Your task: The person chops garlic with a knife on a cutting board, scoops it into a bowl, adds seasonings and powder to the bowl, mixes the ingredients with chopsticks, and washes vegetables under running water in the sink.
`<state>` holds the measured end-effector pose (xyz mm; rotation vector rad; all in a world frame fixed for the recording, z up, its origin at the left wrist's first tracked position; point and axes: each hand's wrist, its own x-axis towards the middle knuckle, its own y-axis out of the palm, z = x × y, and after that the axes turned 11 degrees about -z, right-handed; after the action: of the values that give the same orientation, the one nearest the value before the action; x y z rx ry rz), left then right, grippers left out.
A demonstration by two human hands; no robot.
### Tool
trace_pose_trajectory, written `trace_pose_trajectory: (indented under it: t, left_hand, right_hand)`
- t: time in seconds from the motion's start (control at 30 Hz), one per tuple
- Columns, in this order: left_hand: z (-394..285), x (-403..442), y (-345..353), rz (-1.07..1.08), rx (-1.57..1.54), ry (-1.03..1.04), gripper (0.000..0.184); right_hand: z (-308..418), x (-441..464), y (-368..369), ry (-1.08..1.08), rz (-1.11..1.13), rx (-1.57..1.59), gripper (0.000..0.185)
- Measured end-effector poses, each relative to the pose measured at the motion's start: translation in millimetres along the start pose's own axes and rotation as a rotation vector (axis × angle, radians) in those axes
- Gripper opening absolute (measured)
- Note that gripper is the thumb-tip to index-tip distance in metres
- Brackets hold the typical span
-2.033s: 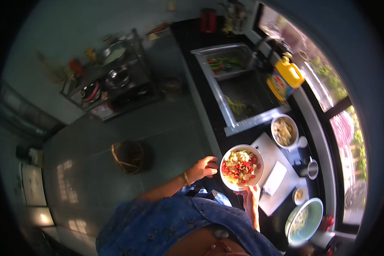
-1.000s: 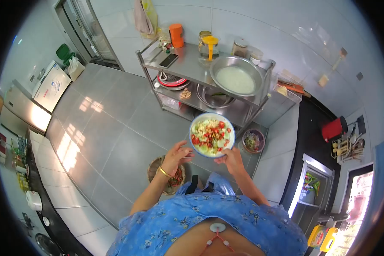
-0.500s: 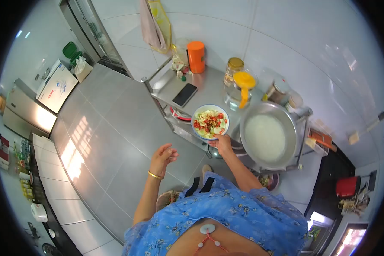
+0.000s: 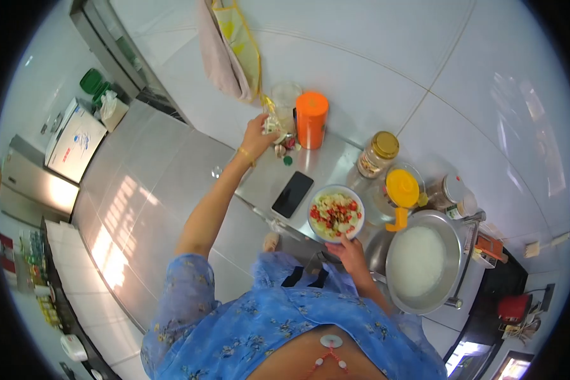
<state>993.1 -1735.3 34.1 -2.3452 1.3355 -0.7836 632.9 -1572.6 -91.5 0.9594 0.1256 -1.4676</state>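
My right hand grips the near rim of a white bowl, thumb on the edge. In the bowl lies chopped pale food with red chilli pieces and dark bits on top. My left hand, with a gold bracelet at the wrist, is stretched to the cart's far left corner. Its fingers are closed on a clear and yellow plastic bag; garlic bulbs lie just beside it. An orange canister stands right of the bag. A black phone lies between my hands.
The metal cart also carries a gold-lidded jar, a pitcher with a yellow lid, a spice jar and a large metal basin of whitish contents. Cloths hang on the wall above the bag.
My left hand has moved from over the floor to the bag at the cart's far corner. My right hand still holds the bowl's rim. The view has shifted.
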Motion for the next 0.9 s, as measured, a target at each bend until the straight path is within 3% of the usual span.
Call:
trace_pose_trajectory:
  t: [0.07,0.13,0.17,0.23,0.33,0.47,0.57,0.73,0.77,0.83,0.9]
  left_hand:
    - [15.8,53.2,14.9,0.023,0.117,0.098,0.073]
    - [33.8,111.8,41.2,0.008,0.360,0.331,0.083]
    - [27.7,123.8,46.4,0.030,0.339,0.346,0.083]
    - [5.9,143.3,49.6,0.274,0.623,0.289,0.099]
    - [4.4,154.8,63.1,0.322,0.709,0.349,0.094]
    - [7.5,165.3,63.3,0.394,0.649,0.327,0.096]
    - [13.5,165.6,52.4,0.330,0.534,0.368,0.096]
    - [-7.6,179.4,14.8,0.090,0.356,0.596,0.092]
    - [-14.7,183.0,1.6,0.100,0.360,0.595,0.092]
    - [-35.2,181.6,-31.9,0.019,0.149,0.817,0.087]
    - [-72.0,171.6,-81.0,0.055,0.105,0.855,0.084]
  right_hand:
    - [-8.0,-13.7,-7.1,0.079,0.037,-0.061,0.033]
    - [-8.5,-24.6,-5.7,0.162,0.063,-0.163,0.037]
    - [-8.9,-41.7,2.7,0.220,0.021,-0.228,0.039]
    - [-16.7,-65.2,29.2,0.237,-0.032,-0.288,0.041]
    - [-30.4,-75.0,69.6,0.217,-0.113,-0.378,0.043]
    - [-45.5,-71.5,118.4,0.099,-0.184,-0.364,0.040]
    - [-53.8,-67.9,138.1,0.034,-0.198,-0.335,0.040]
    - [-57.0,-59.9,148.4,-0.075,-0.283,-0.328,0.033]
    - [-57.3,-58.7,151.4,-0.119,-0.298,-0.302,0.031]
    - [-60.0,-61.5,155.8,-0.119,-0.310,-0.302,0.030]
    - [-55.2,-56.7,163.2,-0.128,-0.309,-0.309,0.030]
